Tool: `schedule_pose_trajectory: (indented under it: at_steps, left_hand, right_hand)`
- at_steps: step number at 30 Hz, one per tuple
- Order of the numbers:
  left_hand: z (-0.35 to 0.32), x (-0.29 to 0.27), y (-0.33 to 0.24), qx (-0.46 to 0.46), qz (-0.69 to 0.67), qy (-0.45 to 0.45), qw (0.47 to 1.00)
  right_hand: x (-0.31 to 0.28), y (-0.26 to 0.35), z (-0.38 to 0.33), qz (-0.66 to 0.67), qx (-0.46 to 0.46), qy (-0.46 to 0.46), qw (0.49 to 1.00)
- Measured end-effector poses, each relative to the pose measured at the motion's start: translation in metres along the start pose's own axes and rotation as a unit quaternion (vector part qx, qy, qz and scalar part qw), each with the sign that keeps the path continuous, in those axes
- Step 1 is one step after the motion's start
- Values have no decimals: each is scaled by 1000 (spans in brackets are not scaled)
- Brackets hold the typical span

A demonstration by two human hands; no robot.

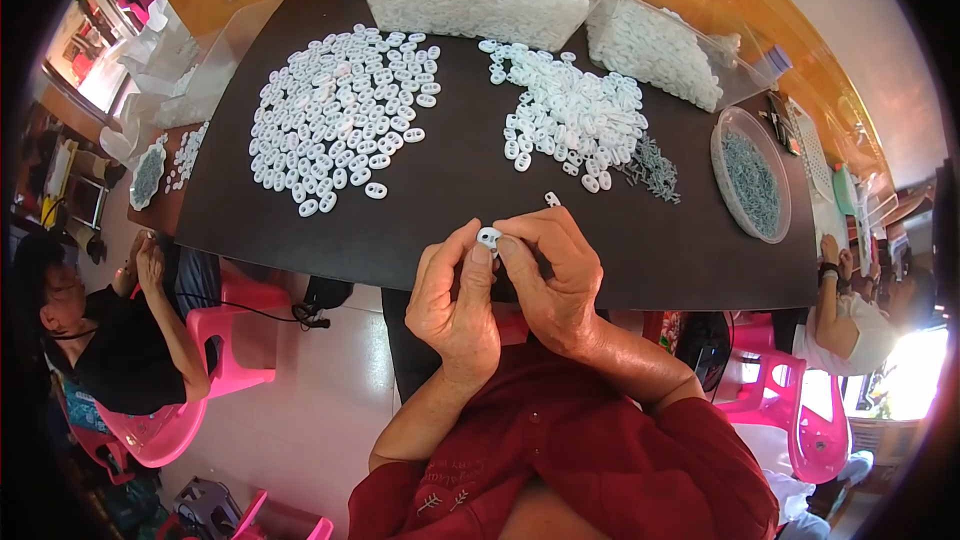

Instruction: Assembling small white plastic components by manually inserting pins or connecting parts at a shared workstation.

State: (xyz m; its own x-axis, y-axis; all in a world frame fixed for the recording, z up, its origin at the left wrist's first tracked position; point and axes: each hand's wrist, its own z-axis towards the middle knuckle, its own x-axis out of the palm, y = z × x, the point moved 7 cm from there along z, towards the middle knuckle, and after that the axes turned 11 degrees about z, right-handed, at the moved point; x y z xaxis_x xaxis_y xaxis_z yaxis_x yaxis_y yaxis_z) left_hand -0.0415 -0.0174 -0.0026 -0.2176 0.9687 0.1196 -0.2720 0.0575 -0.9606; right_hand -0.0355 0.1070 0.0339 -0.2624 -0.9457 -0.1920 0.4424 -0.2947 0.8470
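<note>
Above the near edge of the dark table (430, 210), a small white oval plastic piece with two dark holes (489, 236) is pinched between my two hands. My left hand (455, 305) grips its left side with thumb and forefinger. From the other side, the thumb and fingertips of my right hand (556, 285) press on it. Fingertips cover part of the piece. Just beyond my right hand lies another white piece (552, 199). A heap of white pieces (575, 105) spreads farther back, with slender grey-blue bits (655, 172) at its right.
A large round spread of white oval pieces (330, 120) covers the left of the table. Clear bins (470, 5) full of white parts line the back. At right stands a round tub (752, 175) of grey-blue bits. People sit on pink chairs (235, 330) at both sides.
</note>
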Motion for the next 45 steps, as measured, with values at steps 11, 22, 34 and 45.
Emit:
schedule_pose_trajectory:
  at_steps: [11, 22, 34, 45]
  left_hand:
    - [7, -1, 7, -95, -124, 16, 987]
    - [19, 4, 3, -80, -142, 123, 979]
    - [16, 5, 7, -93, -183, 133, 970]
    - [13, 5, 1, -30, -152, 123, 980]
  right_hand:
    - [2, 17, 11, -86, -151, 70, 982]
    - [-3, 19, 12, -96, -186, 64, 976]
    - [0, 22, 9, -95, -211, 64, 971]
    - [0, 27, 4, -98, -238, 50, 965]
